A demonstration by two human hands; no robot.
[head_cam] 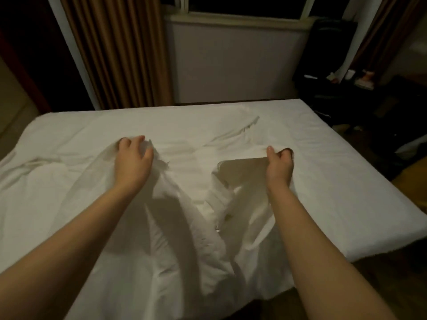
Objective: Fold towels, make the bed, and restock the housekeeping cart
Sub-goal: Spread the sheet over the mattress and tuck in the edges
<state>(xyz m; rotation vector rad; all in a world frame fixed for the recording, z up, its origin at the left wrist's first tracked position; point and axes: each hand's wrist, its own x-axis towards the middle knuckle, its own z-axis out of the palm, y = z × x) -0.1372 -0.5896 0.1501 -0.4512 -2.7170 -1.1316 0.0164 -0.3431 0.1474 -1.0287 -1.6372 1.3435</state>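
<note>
- Both bare arms stretched forward over the bed (pixel 335 172), hands well apart.
- Left hand (pixel 132 161) palm down, fingers (pixel 147 155) curled into a raised bunch of the loose white sheet (pixel 189 227), clutching the cloth.
- Right hand (pixel 278 166) at about the same height, fingers (pixel 285 155) and thumb pinched closed on a lifted edge of the same sheet.
- Between the two grips, cloth pulled up off the mattress, open like a mouth below the right hand, shadowed inside.
- Sheet lying in the middle and near part of the bed, crumpled in deep folds between the forearms, near end draped over the bed's front edge.
- More loose, creased cloth spread toward the left side of the bed; a fold line running off toward the far right.
- Right and far parts of the bed smooth and flat, covered in white.
- Behind the bed: brown pleated curtain (pixel 115 54) at left, pale wall panel below a dark window (pixel 242 5) at centre.
- Far right, dim: a dark stand (pixel 360 88) with small items on top, too murky to identify.
- Room lighting low; wooden floor (pixel 411 172) just visible past the right bed edge.
</note>
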